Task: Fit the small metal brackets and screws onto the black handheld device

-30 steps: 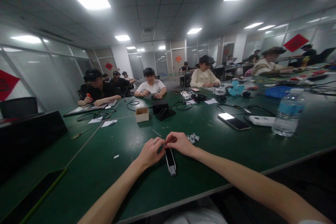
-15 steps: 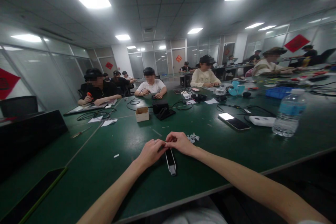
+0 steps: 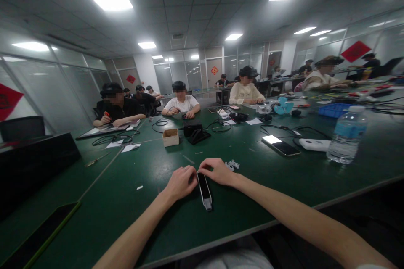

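A long, narrow casing [image 3: 205,195] with pale edges and a dark inside lies on the green table, pointing away from me. Its near end is a grey-white tip. My left hand [image 3: 182,181] is closed, with its curled fingers against the casing's far left side. From the right, my right hand [image 3: 217,171] pinches thumb and forefinger together at the far end of the casing. Whatever is between those fingertips is too small to make out. Just beyond my right hand lies a small heap of whitish plastic parts [image 3: 232,164].
A phone [image 3: 280,146], a white device [image 3: 314,145] and a water bottle [image 3: 347,136] stand to the right. Ahead are a small cardboard box [image 3: 171,138] and a black stand [image 3: 193,130]. A screwdriver [image 3: 97,160] lies left. Several people sit across the table.
My left fingers have drawn back slightly from the right fingertips and curled in more, uncovering more of the casing's far end. The right hand has barely moved.
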A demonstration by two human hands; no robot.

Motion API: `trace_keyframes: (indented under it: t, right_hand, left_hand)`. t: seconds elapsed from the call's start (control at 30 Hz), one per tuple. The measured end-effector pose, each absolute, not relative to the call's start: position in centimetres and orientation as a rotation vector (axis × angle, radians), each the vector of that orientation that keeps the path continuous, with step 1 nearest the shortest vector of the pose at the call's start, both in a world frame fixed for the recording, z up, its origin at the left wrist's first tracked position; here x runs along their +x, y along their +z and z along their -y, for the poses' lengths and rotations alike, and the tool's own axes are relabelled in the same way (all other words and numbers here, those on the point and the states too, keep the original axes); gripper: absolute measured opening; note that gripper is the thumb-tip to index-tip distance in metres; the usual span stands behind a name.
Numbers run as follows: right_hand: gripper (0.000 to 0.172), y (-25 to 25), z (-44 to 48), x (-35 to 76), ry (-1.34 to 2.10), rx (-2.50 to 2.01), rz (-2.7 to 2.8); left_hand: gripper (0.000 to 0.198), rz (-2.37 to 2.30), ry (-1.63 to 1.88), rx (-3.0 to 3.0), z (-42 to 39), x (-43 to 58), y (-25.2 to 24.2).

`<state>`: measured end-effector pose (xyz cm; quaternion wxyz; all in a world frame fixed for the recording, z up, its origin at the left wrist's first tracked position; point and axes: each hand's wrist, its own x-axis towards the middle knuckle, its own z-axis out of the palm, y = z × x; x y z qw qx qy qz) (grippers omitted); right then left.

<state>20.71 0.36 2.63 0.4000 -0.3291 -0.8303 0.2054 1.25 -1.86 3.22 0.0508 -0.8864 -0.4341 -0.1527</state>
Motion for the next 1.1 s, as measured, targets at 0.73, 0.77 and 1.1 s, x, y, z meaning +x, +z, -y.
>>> trace_keyframes:
  t: [0.73,0.77,1.1]
  right_hand:
    - [0.02,1.7,-2.4,22.7,0.343,-1.08,2.475]
    - [0.019,1.6,-2.4,22.7,0.344,-1.081,2.468]
    - [0.017,1.2,-2.6,22.6,0.354,-1.074,2.458]
  left_hand:
    - [0.008,1.654,-0.323,-2.574,1.4,1.2,3.3]
    - [0.008,1.648,-0.323,-2.58,1.4,1.1,3.3]
    - [0.011,1.6,-0.347,-2.588,1.2,1.0,2.8]
